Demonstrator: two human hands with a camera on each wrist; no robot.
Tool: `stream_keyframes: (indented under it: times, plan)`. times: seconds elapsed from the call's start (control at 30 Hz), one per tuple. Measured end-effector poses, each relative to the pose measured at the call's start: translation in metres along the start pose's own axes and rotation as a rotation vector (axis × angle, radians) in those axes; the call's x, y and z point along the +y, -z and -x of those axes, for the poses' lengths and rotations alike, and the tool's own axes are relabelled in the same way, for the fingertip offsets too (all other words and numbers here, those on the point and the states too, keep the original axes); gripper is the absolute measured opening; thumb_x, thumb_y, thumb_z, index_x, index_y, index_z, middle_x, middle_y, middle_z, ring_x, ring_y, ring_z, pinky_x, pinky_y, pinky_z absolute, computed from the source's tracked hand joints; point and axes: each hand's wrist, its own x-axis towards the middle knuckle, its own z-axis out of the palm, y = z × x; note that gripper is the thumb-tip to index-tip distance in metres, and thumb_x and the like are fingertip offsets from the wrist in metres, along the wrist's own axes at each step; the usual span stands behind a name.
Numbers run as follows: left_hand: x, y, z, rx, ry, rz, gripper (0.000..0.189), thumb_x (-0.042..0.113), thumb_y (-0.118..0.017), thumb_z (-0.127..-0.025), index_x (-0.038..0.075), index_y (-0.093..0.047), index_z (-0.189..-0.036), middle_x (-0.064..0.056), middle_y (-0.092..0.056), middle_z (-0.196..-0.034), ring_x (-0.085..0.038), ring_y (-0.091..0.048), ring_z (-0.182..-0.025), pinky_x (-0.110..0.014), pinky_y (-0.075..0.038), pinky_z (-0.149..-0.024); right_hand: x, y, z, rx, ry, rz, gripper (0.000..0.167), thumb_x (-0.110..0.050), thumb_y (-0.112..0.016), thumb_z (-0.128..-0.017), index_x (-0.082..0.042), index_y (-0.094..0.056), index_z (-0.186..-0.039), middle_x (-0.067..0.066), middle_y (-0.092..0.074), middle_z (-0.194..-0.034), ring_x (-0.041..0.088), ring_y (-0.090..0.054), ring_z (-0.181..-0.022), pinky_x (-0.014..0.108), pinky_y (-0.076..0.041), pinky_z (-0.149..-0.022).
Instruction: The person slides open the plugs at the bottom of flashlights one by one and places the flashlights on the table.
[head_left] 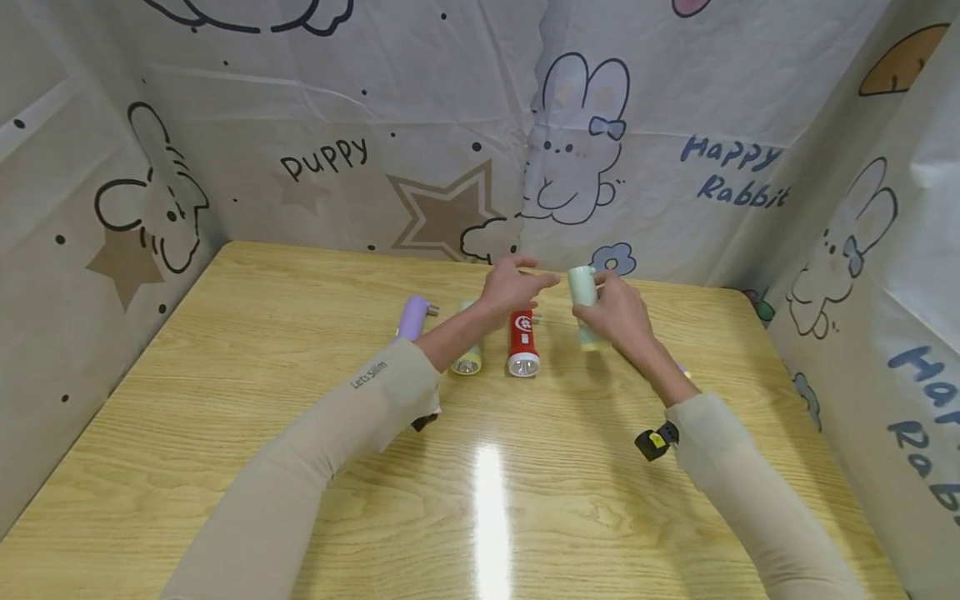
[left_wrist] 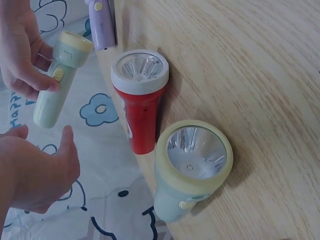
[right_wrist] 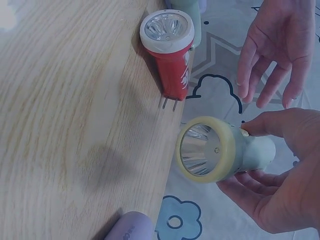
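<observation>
My right hand (head_left: 621, 315) grips a pale green flashlight (head_left: 582, 286) with a yellow rim, above the far part of the table. In the right wrist view, its lens (right_wrist: 202, 150) faces the camera, with the thumb on one side of the body and fingers on the other. My left hand (head_left: 513, 287) is beside it with fingers extended, holding nothing, its fingertips pointing at the flashlight's body. Below the left hand lies a red flashlight (head_left: 522, 343) with a white head and two metal prongs (right_wrist: 170, 104). A second green flashlight (left_wrist: 192, 157) lies left of the red one, partly behind my left forearm.
A purple flashlight (head_left: 412, 318) with prongs lies farthest left, partly covered by the left sleeve. Another purple flashlight (left_wrist: 102, 24) lies to the right, mostly behind my right arm in the head view. Printed cloth (head_left: 330, 208) walls the wooden table (head_left: 420, 517) at back and sides.
</observation>
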Motion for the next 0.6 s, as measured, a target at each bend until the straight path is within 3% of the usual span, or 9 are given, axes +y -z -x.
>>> stream_keyframes:
  times: [0.17,0.6]
  plan:
    - [0.0006,-0.0015,0.0014,-0.009,-0.045,-0.016,0.056,0.024,-0.075,-0.092,0.002,-0.053,-0.139,-0.016,-0.062,-0.127,-0.028,-0.066,-0.105,-0.026,-0.058,-0.08,0.0005,0.001,0.0028,0.003,0.014,-0.028,0.059,-0.018,-0.07,-0.087,0.008,-0.046,-0.134,0.025,-0.061,-0.12,0.038,-0.062,-0.099,0.049,-0.055,-0.081]
    - [-0.0001,-0.0061,0.0074,-0.023,-0.101,0.017,0.053,0.021,-0.074,-0.093,0.001,-0.053,-0.138,-0.014,-0.063,-0.121,-0.028,-0.068,-0.098,-0.027,-0.059,-0.081,-0.0041,0.0021,0.0092,0.031,0.058,-0.055,0.06,-0.016,-0.071,-0.088,0.006,-0.044,-0.136,0.026,-0.06,-0.123,0.04,-0.06,-0.105,0.054,-0.052,-0.086]
